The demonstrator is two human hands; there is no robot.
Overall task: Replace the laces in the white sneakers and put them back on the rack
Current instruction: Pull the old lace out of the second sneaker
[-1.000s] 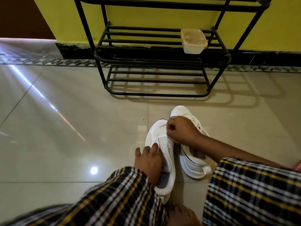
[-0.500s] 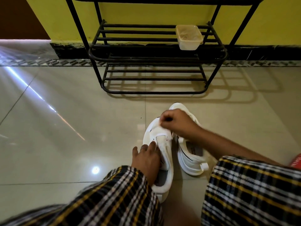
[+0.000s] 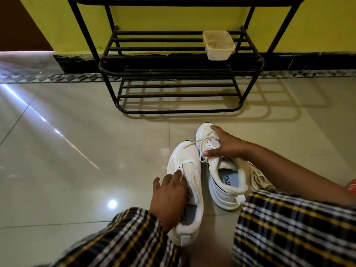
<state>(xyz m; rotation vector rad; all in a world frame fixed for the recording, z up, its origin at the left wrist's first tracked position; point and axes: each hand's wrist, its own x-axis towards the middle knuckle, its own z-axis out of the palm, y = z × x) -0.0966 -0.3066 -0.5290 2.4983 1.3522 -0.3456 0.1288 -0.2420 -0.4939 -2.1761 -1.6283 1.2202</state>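
**A:** Hands status? Left hand (image 3: 170, 191) first.

**B:** Left lies on the left sneaker (image 3: 185, 187), fingers fairly straight over the tongue and left side of the upper, wrist over the heel opening. Pressing or resting, not a curled grip as far as I can see.

**A:** Right hand (image 3: 228, 144)?

**B:** Spread across the front of the right sneaker (image 3: 221, 170). Fingers reach toward the toe, thumb sits by the top eyelets. Fingers look straight and laid over the lace area; can't tell if anything is pinched underneath.

**A:** Laces?

**B:** Right sneaker has a white lace (image 3: 206, 143) in the upper eyelets, one loose end running across to the toe of the left sneaker. Left sneaker shows no lacing on the visible part. A bundle of lace (image 3: 259, 178) lies on the floor just beside the right sneaker's outer side, partly hidden by the knee.

**A:** Sneaker position?

**B:** Both on the tiled floor (image 3: 77, 160), side by side, toes toward the rack (image 3: 181, 60), between the person's knees in plaid trousers (image 3: 289, 228). Near the rack, not on it.

**A:** Rack?

**B:** Black metal, slatted shelves, against a yellow wall (image 3: 173, 18). A cream plastic tub (image 3: 218, 45) sits at the right end of the middle shelf; contents unclear.
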